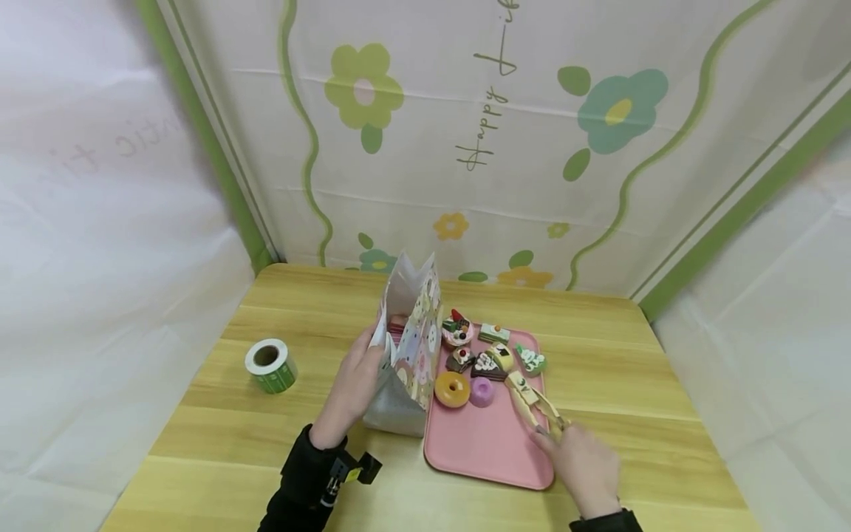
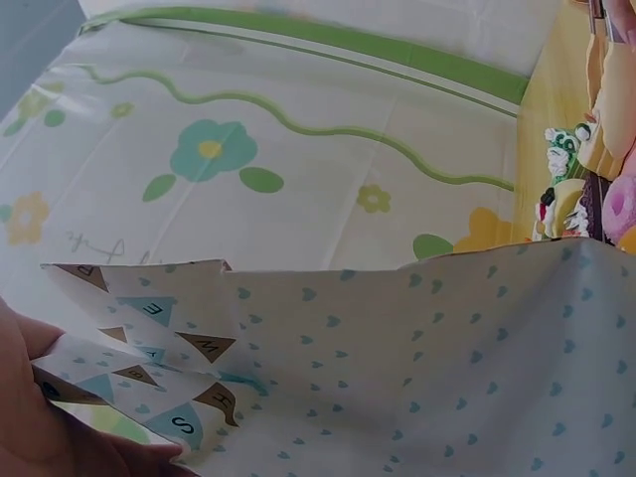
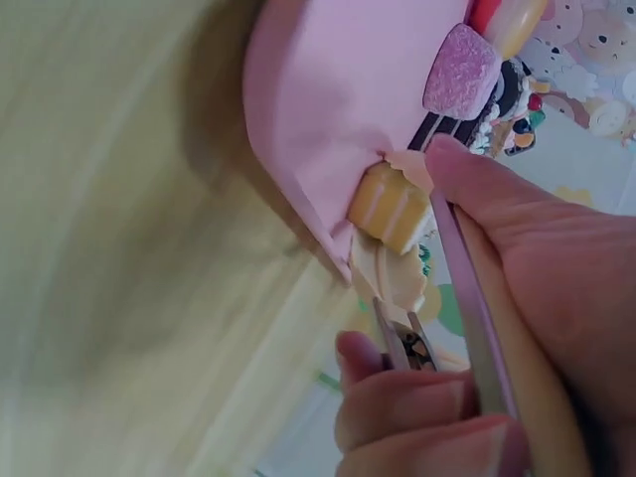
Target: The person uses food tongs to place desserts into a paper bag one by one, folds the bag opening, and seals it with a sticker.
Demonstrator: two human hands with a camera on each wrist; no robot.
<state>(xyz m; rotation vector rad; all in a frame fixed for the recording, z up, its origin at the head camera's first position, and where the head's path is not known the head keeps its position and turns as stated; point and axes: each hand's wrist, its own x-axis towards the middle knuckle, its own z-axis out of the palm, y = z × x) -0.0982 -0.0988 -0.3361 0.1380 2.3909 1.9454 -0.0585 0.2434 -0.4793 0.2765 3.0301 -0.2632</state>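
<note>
My left hand (image 1: 352, 380) pinches the near edge of a patterned paper bag (image 1: 417, 355), which stands with its top open. Something pink and layered (image 1: 397, 330) shows inside the mouth. In the left wrist view, fingers (image 2: 25, 397) and thumb hold the bag's folded side, printed with hearts and pennants. My right hand (image 1: 586, 459) grips a pair of food tongs (image 1: 548, 406) over the tray's right side. Their pale tips lie on both sides of a yellow layered cake slice (image 3: 388, 211). A pink tray (image 1: 485, 447) bears this slice and several other toy pastries.
On the tray are an orange-brown doughnut (image 1: 442, 397), a purple ring-shaped sweet (image 1: 482, 392), a chocolate cake slice (image 1: 490, 372), a fruit-topped cupcake (image 1: 457, 334) and a green-topped slice (image 1: 530, 360). Left of the bag stands a roll of green labels (image 1: 275, 375). A printed curtain (image 1: 412, 170) hangs behind the wooden table (image 1: 219, 391).
</note>
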